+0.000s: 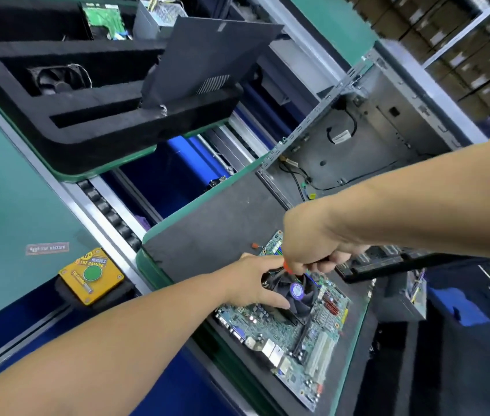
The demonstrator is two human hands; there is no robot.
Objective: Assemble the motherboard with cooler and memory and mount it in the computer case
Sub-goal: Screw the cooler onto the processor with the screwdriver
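Note:
A green motherboard (294,340) lies on a dark foam pad (222,223) on the bench. A black fan cooler (296,295) with a round blue label sits on the board. My left hand (255,283) rests on the cooler's left side, fingers spread over its edge. My right hand (312,247) grips an orange-handled screwdriver (288,268), pointing down at the cooler's far corner. The open grey computer case (366,136) stands behind the pad, cables loose inside. Memory sticks cannot be made out.
A black foam tray (93,127) with slots holds a fan, a green board and a leaning black side panel (204,55) at the back left. A yellow button box (90,274) sits at the left. A black component (387,262) lies right of the board.

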